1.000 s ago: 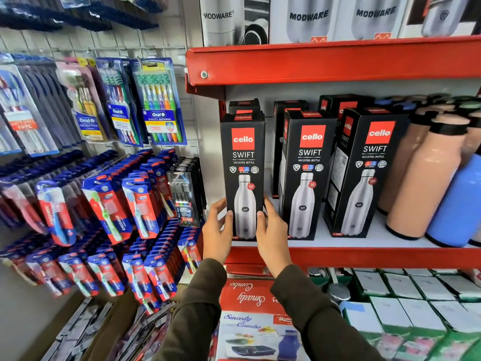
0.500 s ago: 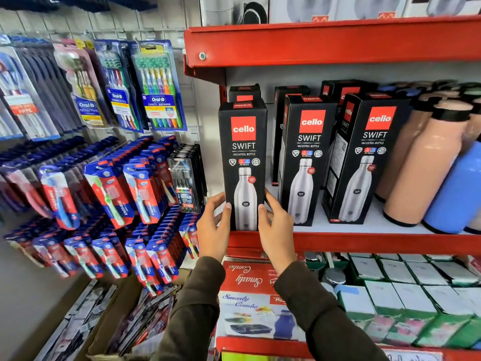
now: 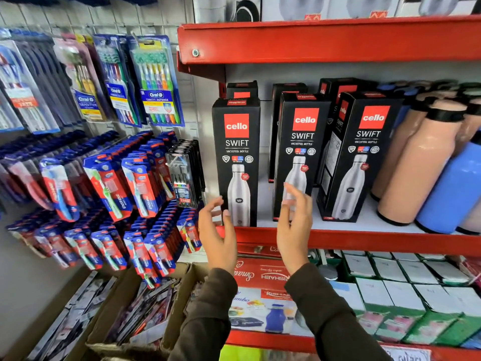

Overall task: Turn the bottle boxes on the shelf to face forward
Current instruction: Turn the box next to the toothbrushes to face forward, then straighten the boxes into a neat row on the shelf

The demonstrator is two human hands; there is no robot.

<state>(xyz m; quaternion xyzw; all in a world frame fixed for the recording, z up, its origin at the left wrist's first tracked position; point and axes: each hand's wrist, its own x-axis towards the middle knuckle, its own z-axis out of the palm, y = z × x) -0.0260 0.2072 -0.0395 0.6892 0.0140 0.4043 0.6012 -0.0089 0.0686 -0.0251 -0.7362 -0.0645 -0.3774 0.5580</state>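
Fingers of left hand (image 3: pixel 218 231) and right hand (image 3: pixel 294 225) are spreading wide, empty, flanking tall black cardboard bottle box (image 3: pixel 237 162) facing forward at frame centre.

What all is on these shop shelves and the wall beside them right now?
Cello Swift boxes: three in the front row, more behind, black with red logo, middle shelf, left part.
Peach bottles: several, right of the boxes.
Blue bottle: one, far right of the shelf.
Red shelf: front edge under the boxes.
Oral-B toothbrush packs: several, blue cards, hanging top left.
Red-and-blue toothbrush packs: many, on pegs lower left.
White-and-green boxes: many, lower shelf, right.
Left hand: open, beside the leftmost box.
Right hand: open, before the middle box.
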